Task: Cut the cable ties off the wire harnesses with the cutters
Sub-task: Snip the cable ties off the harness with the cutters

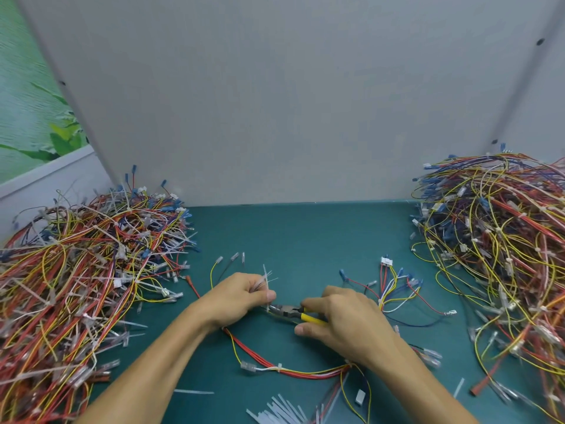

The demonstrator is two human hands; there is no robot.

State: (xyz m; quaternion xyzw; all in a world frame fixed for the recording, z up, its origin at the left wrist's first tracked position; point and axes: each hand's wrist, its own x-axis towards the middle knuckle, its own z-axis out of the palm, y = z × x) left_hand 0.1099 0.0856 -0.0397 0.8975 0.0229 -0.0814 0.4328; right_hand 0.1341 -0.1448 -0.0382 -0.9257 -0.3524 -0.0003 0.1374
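Note:
A wire harness (305, 373) of red, yellow and white wires lies looped on the green mat in front of me. My left hand (238, 296) grips part of it, with white cable tie tails (266, 275) sticking up from my fingers. My right hand (342, 319) grips the yellow-handled cutters (293, 310). Their dark jaws point left and sit at the wires just below my left thumb. Another white tie (279, 367) wraps the bundle near me.
A big heap of harnesses (79, 286) fills the left side and another heap (501, 255) the right. Cut white tie pieces (281, 410) lie at the near edge. A grey wall panel (290, 102) stands behind the green mat (299, 234).

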